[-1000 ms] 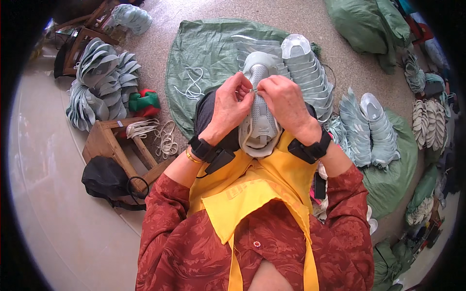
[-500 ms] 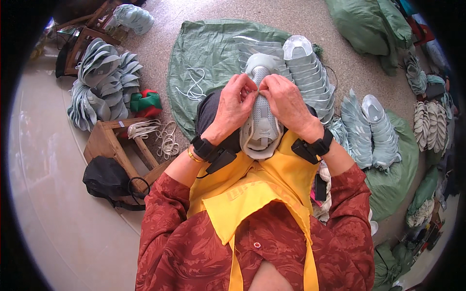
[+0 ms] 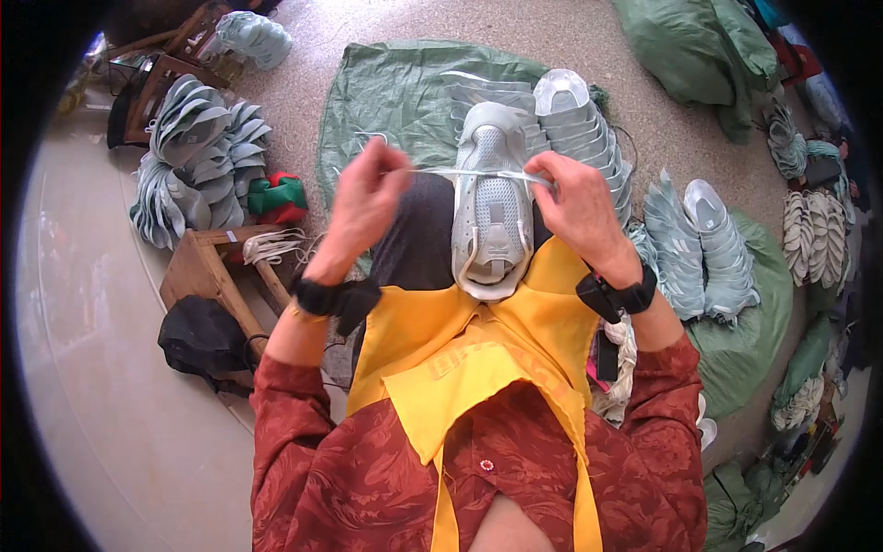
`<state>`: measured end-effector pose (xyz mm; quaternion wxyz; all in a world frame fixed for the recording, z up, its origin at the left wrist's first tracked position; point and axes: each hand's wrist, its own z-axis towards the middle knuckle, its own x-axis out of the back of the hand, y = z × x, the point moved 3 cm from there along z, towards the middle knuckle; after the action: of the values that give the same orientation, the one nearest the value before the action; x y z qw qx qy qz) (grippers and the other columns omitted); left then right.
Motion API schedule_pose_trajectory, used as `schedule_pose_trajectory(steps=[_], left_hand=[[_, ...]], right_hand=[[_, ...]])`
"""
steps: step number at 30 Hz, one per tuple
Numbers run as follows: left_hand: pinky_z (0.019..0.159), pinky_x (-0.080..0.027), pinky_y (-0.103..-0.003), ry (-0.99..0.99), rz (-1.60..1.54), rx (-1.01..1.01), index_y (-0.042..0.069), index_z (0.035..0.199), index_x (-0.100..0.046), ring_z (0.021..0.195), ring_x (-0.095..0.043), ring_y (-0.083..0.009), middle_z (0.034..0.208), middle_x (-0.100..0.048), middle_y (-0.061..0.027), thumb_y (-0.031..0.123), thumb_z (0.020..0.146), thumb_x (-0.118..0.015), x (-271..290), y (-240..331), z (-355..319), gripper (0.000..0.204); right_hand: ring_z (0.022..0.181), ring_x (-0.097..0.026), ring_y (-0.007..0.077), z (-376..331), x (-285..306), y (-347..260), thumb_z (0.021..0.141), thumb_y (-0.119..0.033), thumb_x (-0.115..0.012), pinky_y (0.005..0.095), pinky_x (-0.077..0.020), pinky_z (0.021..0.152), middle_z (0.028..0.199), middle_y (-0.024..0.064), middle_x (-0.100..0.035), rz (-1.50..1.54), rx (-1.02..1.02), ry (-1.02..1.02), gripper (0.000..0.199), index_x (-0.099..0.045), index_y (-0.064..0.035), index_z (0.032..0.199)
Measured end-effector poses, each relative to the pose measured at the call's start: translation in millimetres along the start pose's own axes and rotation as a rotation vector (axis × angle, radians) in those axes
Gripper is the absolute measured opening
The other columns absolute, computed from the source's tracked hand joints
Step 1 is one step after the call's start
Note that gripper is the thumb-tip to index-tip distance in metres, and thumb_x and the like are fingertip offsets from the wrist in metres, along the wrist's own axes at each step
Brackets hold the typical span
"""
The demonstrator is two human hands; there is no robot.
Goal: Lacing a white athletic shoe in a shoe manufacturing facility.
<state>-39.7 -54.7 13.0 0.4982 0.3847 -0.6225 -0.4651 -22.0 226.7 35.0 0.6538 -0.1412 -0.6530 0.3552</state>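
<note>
A pale grey-green shoe upper (image 3: 466, 213) lies over my lap, its perforated tongue showing between the lace rows. A flat pale shoelace (image 3: 437, 172) runs almost straight across it, stretched from hand to hand. My left hand (image 3: 371, 195), smeared by motion, is closed on the lace's left end, out beyond the upper. To the right of the upper, my right hand (image 3: 586, 204) pinches the other end between thumb and bent fingers. Neither hand touches the upper as far as I can see.
Nested stacks of uppers stand ahead (image 3: 589, 138), at right (image 3: 704, 248) and at left (image 3: 189, 161). A wooden stool (image 3: 213, 276) with pale laces and a black bag (image 3: 204, 336) are at left. Green sheeting (image 3: 386, 92) covers the floor ahead. Lace bundles (image 3: 814, 239) lie far right.
My hands have parted from close together over the upper, the left going far left and the right a little right. The lace between them is now drawn out taut.
</note>
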Motion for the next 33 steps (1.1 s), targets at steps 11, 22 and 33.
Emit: schedule_pose_trajectory(steps=[11, 22, 33], left_hand=[[0.070, -0.051, -0.027, 0.036, 0.288, -0.103, 0.001, 0.095, -0.057, 0.078, -0.061, -0.0125, 0.086, -0.061, -0.0045, -0.004, 0.091, -0.066, 3.7, -12.8, -40.9, 0.012], [0.068, -0.048, -0.043, -0.060, 0.654, -0.333, 0.000, 0.094, -0.048, 0.080, -0.059, -0.0396, 0.086, -0.057, -0.0178, -0.005, 0.087, -0.061, 7.2, 5.7, -30.6, 0.016], [0.068, -0.048, -0.045, -0.083, 0.683, -0.321, 0.000, 0.092, -0.050, 0.078, -0.061, -0.0394, 0.083, -0.058, -0.0185, -0.002, 0.089, -0.059, 17.5, 18.6, -36.1, 0.010]], right_hand=[[0.088, -0.069, 0.0372, -22.0, -10.1, 11.2, 0.092, -0.002, -0.061, 0.0446, -0.0554, 0.075, 0.099, 0.0167, -0.070, -0.098, 0.076, 0.194, 0.016, -0.067, -0.0044, 0.107], [0.085, -0.069, 0.0389, -28.0, -3.6, 15.3, 0.091, -0.001, -0.064, 0.0423, -0.0548, 0.075, 0.093, 0.0208, -0.071, 0.098, -0.070, 0.185, 0.012, -0.071, 0.0022, 0.099], [0.063, -0.069, 0.0261, -70.0, 25.7, 51.4, 0.091, -0.003, -0.065, 0.0371, -0.0534, 0.062, 0.087, 0.0170, -0.071, 0.086, -0.192, 0.173, 0.012, -0.071, 0.0034, 0.101]])
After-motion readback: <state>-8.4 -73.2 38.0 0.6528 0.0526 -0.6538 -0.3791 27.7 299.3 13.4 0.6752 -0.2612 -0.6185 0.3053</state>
